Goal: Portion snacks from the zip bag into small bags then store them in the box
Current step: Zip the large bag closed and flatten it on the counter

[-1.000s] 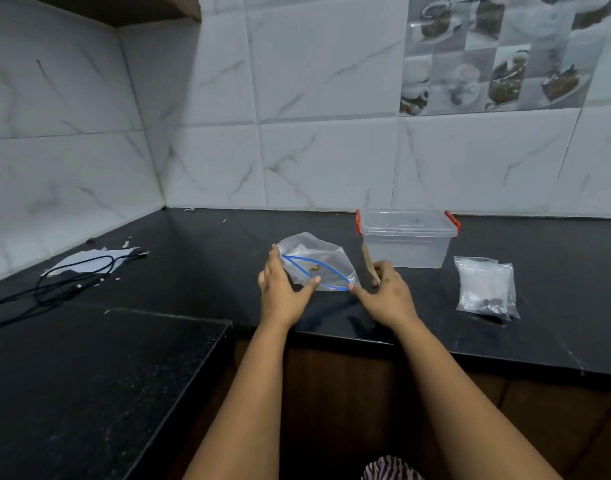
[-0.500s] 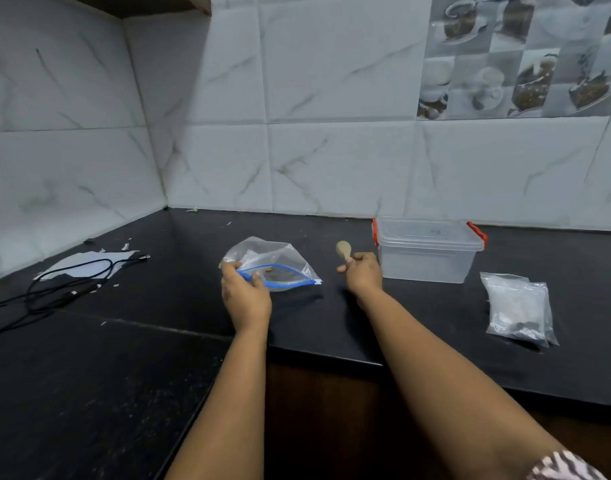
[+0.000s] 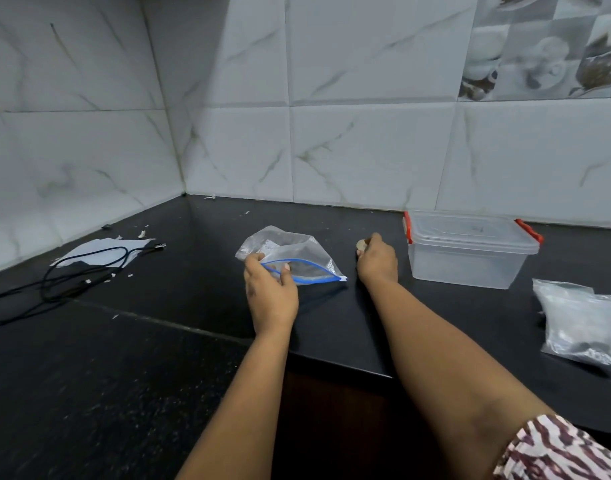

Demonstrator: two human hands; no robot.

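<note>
A clear zip bag (image 3: 290, 252) with a blue zip line lies on the black counter (image 3: 158, 341), its mouth facing me. My left hand (image 3: 271, 294) pinches the near edge of the mouth. My right hand (image 3: 377, 263) grips a small wooden spoon (image 3: 361, 244), only its pale round end showing above the fingers, between the bag and the box. A clear plastic box (image 3: 467, 251) with red clips and its lid on stands to the right. A stack of small clear bags (image 3: 581, 323) lies at the far right.
A black cable (image 3: 72, 278) lies coiled over a pale sheet of paper (image 3: 99, 252) at the left, with small scraps scattered around. White tiled walls meet in the corner behind. The counter's front edge runs just under my forearms.
My right hand lifted the wooden spoon from beside the box and now holds it lower, near the counter. My left hand pulled the zip bag left, then kept hold of its mouth.
</note>
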